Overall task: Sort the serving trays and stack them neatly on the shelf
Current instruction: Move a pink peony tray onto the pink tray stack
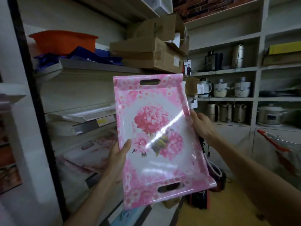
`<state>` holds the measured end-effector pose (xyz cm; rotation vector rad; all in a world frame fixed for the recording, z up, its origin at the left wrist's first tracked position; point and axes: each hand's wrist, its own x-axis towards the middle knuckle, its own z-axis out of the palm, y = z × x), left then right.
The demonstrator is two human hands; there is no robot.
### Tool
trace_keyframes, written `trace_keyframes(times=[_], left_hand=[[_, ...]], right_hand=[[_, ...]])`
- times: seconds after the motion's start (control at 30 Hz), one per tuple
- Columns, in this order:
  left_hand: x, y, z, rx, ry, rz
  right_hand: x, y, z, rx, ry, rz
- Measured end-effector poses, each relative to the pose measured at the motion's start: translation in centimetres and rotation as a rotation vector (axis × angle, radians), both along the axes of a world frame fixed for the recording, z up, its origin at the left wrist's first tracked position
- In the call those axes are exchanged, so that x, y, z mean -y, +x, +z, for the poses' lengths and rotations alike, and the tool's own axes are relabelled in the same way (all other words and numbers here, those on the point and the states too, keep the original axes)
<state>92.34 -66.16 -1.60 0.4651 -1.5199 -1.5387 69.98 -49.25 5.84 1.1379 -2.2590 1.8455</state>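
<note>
So I've got this pink flower tray up in front of me, off the shelves altogether, held by its two long edges. My left hand is on the left edge with the thumb curled over onto the printed face; my right hand has the right edge, fingers wrapped behind it where I can't see them.

Containers: there's an orange tub on the top left shelf, can't see inside it, with blue bags slumped against it. Next to that is a pile of cardboard boxes, the upper ones with flaps open, contents too dim to make out.

The left shelf unit has tilted metal shelves, and a lower one holds more pink trays lying flat, pretty blurry. On the right, white built-in shelving is lined with kettles, pots and cookers. There's a red-rimmed wire basket at the far right, and the floor looks yellowish.

The tray is nearly upright, printed side facing me. Its long axis runs top to bottom, leaning a little, with one handle slot up top and the other down near me.
</note>
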Motion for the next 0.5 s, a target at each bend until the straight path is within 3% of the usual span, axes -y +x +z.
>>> trace_keyframes(times=[0.27,0.5], left_hand=[[-3.8,2.0,-1.3,0.008,-0.059,0.028],[-6.9,6.8,-3.8,0.056,-0.095,0.204]], right_hand=[[-0.7,0.5,-3.1,-0.020,-0.114,-0.001],[0.8,2.6,-6.4,0.020,-0.108,0.110]])
